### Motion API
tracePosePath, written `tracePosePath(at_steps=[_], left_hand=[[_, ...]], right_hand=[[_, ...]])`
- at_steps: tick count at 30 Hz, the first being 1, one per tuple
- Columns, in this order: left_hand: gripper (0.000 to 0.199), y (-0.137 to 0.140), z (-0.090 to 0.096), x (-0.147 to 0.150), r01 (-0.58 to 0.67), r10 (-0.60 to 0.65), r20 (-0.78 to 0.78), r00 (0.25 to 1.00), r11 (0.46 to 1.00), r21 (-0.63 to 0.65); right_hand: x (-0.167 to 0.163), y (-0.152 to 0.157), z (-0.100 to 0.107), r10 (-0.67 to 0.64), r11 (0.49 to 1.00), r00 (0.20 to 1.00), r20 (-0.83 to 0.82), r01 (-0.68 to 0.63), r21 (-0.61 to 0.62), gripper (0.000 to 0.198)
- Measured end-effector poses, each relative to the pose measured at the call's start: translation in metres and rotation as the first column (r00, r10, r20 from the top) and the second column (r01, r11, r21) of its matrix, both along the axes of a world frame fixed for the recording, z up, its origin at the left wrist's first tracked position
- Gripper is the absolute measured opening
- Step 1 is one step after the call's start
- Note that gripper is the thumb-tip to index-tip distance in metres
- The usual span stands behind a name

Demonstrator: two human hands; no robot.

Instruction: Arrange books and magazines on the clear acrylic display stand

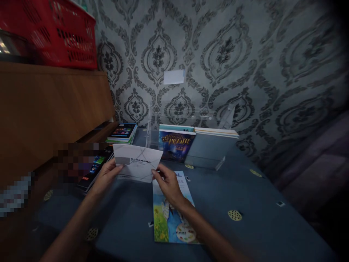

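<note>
Your left hand (107, 176) and right hand (169, 185) each pinch one side edge of one white booklet (137, 162), lifted above the table's (245, 189) middle. One illustrated book (171, 214) lies flat under your right wrist. Two books (177, 143) stand in the clear holder (191, 138) at the back edge; one stack (122, 133) at back-left corner.

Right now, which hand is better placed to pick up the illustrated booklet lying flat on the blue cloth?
Right hand, probably: it hovers directly over the illustrated booklet; the left hand is off to the side.
</note>
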State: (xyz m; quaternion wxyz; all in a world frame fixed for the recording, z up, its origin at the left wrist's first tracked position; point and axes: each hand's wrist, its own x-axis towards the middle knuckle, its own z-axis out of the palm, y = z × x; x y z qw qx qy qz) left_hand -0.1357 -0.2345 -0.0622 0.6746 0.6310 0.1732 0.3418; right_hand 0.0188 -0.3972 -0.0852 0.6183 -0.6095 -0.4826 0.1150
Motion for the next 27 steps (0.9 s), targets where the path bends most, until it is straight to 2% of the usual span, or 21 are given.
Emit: tracePosePath(at_steps=[4, 6, 8, 11, 13, 16, 19, 23, 27], left_hand=[[0.052, 0.001, -0.015, -0.005, -0.033, 0.033, -0.005, 0.999, 0.995, -0.093], [0.054, 0.003, -0.020, -0.008, -0.024, 0.022, -0.017, 1.000, 0.996, -0.086], [0.054, 0.005, -0.019, -0.010, -0.006, 0.005, -0.053, 0.999, 1.000, -0.022], [0.046, 0.009, -0.007, -0.009, 0.032, -0.005, -0.146, 0.989, 0.982, 0.185], [0.039, 0.009, 0.006, -0.005, 0.059, 0.009, -0.194, 0.981, 0.938, 0.341], [0.030, 0.008, 0.022, 0.008, 0.063, 0.070, -0.222, 0.973, 0.839, 0.540], [0.027, 0.005, 0.032, 0.030, 0.006, 0.140, -0.157, 0.978, 0.728, 0.686], [0.024, -0.004, 0.041, 0.069, -0.064, 0.160, -0.042, 0.986, 0.604, 0.794], [0.023, -0.013, 0.046, 0.106, -0.100, 0.136, 0.031, 0.990, 0.543, 0.834]], right_hand=[[-0.006, 0.002, -0.003, 0.014, 0.997, 0.991, 0.130, -0.005, -0.075, 0.027], [-0.007, 0.002, -0.004, 0.018, 0.996, 0.989, 0.146, -0.006, -0.086, 0.028], [-0.006, 0.002, -0.005, 0.014, 0.996, 0.991, 0.135, -0.003, -0.086, 0.027], [-0.001, -0.001, -0.004, -0.005, 0.998, 0.994, 0.106, 0.012, -0.064, 0.026], [0.006, -0.003, -0.002, -0.038, 0.998, 0.994, 0.103, 0.043, -0.043, 0.024], [0.020, -0.006, 0.004, -0.101, 0.995, 0.989, 0.109, 0.102, 0.002, 0.022], [0.040, -0.011, 0.016, -0.170, 0.985, 0.977, 0.130, 0.163, 0.064, 0.022], [0.072, -0.022, 0.038, -0.316, 0.945, 0.930, 0.189, 0.289, 0.155, 0.021], [0.100, -0.033, 0.052, -0.407, 0.902, 0.887, 0.218, 0.354, 0.245, 0.019]])
